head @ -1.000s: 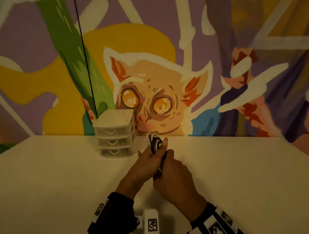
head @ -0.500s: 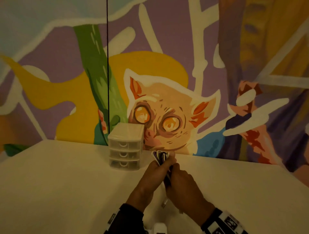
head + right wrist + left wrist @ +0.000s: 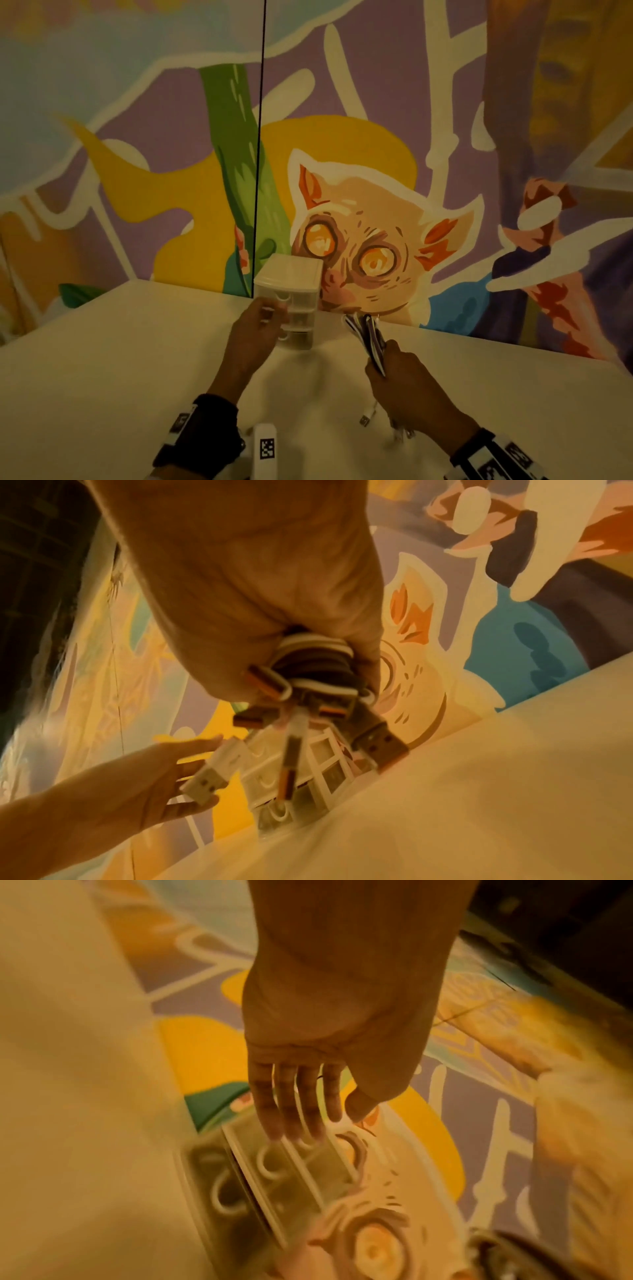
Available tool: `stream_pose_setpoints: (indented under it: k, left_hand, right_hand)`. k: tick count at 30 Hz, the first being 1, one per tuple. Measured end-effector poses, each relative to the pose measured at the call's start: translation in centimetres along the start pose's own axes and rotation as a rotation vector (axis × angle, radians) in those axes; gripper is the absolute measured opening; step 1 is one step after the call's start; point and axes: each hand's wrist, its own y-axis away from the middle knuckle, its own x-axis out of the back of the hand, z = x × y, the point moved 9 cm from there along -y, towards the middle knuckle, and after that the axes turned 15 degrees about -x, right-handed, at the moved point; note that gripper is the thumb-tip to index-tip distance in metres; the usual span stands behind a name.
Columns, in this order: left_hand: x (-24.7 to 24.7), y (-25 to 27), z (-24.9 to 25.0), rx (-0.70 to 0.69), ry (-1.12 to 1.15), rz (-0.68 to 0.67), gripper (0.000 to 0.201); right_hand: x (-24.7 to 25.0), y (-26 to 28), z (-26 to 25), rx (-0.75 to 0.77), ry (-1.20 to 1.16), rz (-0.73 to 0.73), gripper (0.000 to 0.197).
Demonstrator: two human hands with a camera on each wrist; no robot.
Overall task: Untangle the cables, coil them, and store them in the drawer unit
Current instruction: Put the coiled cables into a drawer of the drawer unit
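A small translucent three-drawer unit point(image 3: 297, 294) stands at the back of the white table point(image 3: 102, 359), against the mural wall. My left hand point(image 3: 260, 322) reaches to its front with straight fingers point(image 3: 291, 1110), the tips at the top drawer's handle point(image 3: 270, 1161); no grip shows. My right hand point(image 3: 394, 370) grips a bundle of coiled white and dark cables point(image 3: 366, 330), loops pointing up, to the right of the unit. USB plugs point(image 3: 380, 744) dangle under the fist point(image 3: 274, 601), and one plug point(image 3: 365, 418) hangs near the table.
The painted mural wall point(image 3: 376, 205) closes off the table's far edge. A thin black line point(image 3: 258, 154) runs down the wall behind the unit. A white tag with a printed code point(image 3: 266, 445) sits at the near edge between my wrists.
My left hand let go of the cable bundle and moved left and forward to the drawer unit's front. The right hand now holds the bundle alone, a little further right.
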Motion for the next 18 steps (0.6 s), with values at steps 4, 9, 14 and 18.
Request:
stream_pose_setpoints:
  k: [4, 9, 14, 18]
  left_hand:
    - [0.8, -1.6, -2.5, -0.145, -0.643, -0.252, 0.056]
    - [-1.0, -1.4, -3.3, -0.238, -0.905, -0.375, 0.074]
    - [-1.6, -2.3, -3.1, -0.186, -0.906, -0.372, 0.079]
    - [-1.7, -2.9, -2.9, -0.176, -0.860, -0.359, 0.071]
  right_hand:
    - [0.4, -1.3, -1.4, 0.012, -0.026, -0.002, 0.025]
    - [1.3, -2.7, -5.5, 0.120, -0.116, -0.006, 0.018]
    - [2.1, -5.0, -11.1, 0.207, -0.120, -0.006, 0.026]
    - [2.9, -6.1, -16.3, 0.310, -0.058, 0.025, 0.024]
